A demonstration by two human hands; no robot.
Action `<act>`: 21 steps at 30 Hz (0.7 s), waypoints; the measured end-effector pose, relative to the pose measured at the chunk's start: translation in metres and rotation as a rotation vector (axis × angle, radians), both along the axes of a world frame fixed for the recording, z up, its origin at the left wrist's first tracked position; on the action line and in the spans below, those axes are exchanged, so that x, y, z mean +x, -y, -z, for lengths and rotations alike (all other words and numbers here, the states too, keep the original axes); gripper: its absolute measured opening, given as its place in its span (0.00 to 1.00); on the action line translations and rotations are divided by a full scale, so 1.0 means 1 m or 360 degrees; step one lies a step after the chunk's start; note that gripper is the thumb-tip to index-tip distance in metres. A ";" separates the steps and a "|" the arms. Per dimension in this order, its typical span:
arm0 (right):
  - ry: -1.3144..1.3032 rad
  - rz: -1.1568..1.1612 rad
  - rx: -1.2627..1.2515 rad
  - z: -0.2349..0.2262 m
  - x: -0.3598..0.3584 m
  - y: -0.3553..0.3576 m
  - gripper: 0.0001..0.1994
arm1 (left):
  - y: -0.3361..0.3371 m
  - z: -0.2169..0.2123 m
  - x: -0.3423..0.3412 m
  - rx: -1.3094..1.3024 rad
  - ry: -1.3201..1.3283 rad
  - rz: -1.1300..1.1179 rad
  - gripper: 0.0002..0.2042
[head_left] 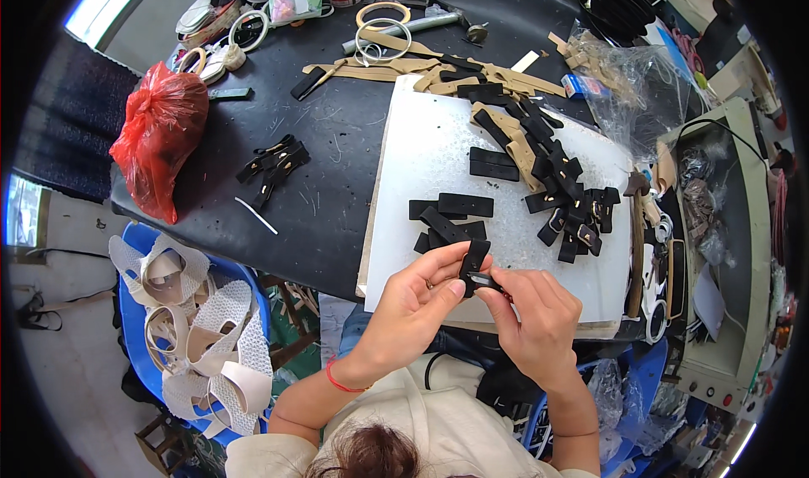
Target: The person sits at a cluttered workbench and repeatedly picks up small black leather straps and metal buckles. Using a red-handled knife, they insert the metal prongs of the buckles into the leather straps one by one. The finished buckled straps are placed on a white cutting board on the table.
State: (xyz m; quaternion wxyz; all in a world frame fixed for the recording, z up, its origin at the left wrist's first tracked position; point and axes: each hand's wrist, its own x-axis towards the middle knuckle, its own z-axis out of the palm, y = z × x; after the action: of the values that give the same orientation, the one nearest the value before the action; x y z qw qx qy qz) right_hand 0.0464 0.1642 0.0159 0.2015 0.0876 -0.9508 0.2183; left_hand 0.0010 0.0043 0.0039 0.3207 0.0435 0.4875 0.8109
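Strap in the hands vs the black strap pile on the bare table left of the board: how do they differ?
The held strap is single, lifted off the white board, pinched by the left hand and right hand. The strap pile is several pieces lying untouched on the black table. Both are black and narrow.

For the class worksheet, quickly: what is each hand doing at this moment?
Left hand: closed, pinching the black strap piece.
Right hand: closed, fingers gripping the same black strap piece at its lower end.

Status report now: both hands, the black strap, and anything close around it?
Left hand and right hand both pinch one black strap. Held above white board edge. Loose black strap pieces lie just behind; nothing blocks.
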 end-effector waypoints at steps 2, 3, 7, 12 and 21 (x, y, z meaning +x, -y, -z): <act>0.0111 -0.0019 -0.0060 -0.005 0.001 0.002 0.10 | -0.002 0.009 0.003 -0.0030 -0.0115 -0.0047 0.17; 0.0414 0.0009 -0.0332 -0.007 -0.001 0.000 0.09 | -0.002 0.012 0.005 -0.0062 -0.0165 -0.0047 0.16; 0.1017 0.0130 -0.1045 -0.018 -0.003 -0.005 0.08 | 0.000 0.013 0.010 -0.0045 -0.0174 -0.0018 0.13; 0.0838 0.0081 -0.0995 -0.014 0.001 -0.004 0.08 | 0.006 0.000 -0.001 0.0023 -0.0059 0.0102 0.13; 0.0653 0.0080 -0.0540 -0.012 -0.002 -0.006 0.12 | 0.040 0.003 -0.031 -0.0951 -0.1049 -0.0697 0.09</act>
State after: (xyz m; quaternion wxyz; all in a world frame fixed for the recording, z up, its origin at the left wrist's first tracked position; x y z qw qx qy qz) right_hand 0.0447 0.1701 0.0283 0.0218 -0.0171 -0.9235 0.3826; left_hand -0.0298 -0.0359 0.0007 -0.0300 0.1002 0.7718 0.6272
